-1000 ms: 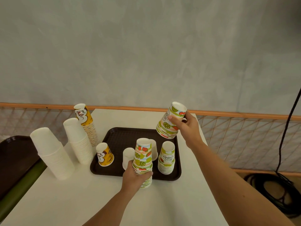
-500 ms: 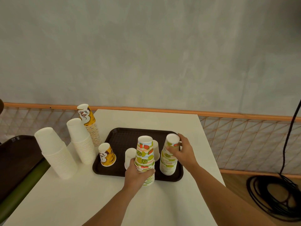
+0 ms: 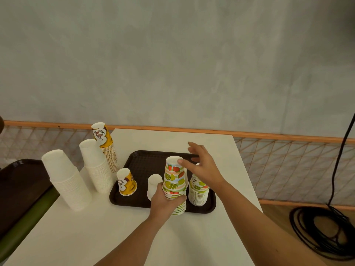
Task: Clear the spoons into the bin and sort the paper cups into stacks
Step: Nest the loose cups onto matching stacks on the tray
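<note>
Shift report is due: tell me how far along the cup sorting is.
Done: two white stacks and a yellow stack stand on the table beside the tray. In hand: the left hand grips one fruit-print stack; the right hand hovers open over a second stack. Left: a yellow cup and a white cup on the tray. No spoons or bin show.

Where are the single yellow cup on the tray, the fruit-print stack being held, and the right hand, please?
yellow cup (image 3: 126,182): head view, printed side wall.
fruit-print stack (image 3: 173,178): head view, top cup's side.
right hand (image 3: 204,167): head view, back of hand.
</note>
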Demonstrator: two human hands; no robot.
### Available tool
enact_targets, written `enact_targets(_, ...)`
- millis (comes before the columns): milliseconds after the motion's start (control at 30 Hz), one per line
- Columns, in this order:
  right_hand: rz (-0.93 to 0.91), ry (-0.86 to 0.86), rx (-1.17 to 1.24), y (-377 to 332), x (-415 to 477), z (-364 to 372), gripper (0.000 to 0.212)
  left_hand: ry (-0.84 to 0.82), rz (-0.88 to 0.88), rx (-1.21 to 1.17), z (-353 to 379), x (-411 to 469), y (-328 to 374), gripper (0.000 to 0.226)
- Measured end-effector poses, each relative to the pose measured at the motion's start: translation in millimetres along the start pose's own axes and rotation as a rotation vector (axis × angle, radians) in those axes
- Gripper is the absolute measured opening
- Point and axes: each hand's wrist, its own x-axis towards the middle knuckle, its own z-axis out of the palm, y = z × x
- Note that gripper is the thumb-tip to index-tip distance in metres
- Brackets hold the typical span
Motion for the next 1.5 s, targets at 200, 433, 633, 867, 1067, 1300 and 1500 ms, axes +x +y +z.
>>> enact_targets(200, 0.151, -0.235, -0.044, 2, 1, 21, 0.072, 0.004, 0.029, -0.001, -4, -3, 9, 0.061)
enact_targets(433, 0.201, -0.207, 0.029, 7, 0, 31, 0.049, -0.004, 0.054, -0.011, -9, -7, 11, 0.060)
enact_targets(633, 0.200, -0.151, 0.071, 4, 3, 28, 0.051, -0.008, 0.057, 0.003, -11, -8, 10, 0.064)
enact_targets(867, 0.195, -0.102, 0.102, -5, 4, 20, 0.049, -0.013, 0.084, -0.007, -9, -4, 11, 0.061)
enact_targets(1067, 0.140, -0.006, 0.235, -26, 18, -3, 0.036, -0.009, 0.064, -0.017, -6, -3, 1, 0.064)
enact_targets(1300, 0.046, 0.198, 0.377, -38, 40, -52, 0.035, 0.019, -0.001, -0.067, -9, 0, -10, 0.057)
enact_targets(1500, 0.107, 0.257, 0.186, 6, 28, -49, 0.038, 0.039, -0.018, -0.069, -11, 2, -5, 0.060)
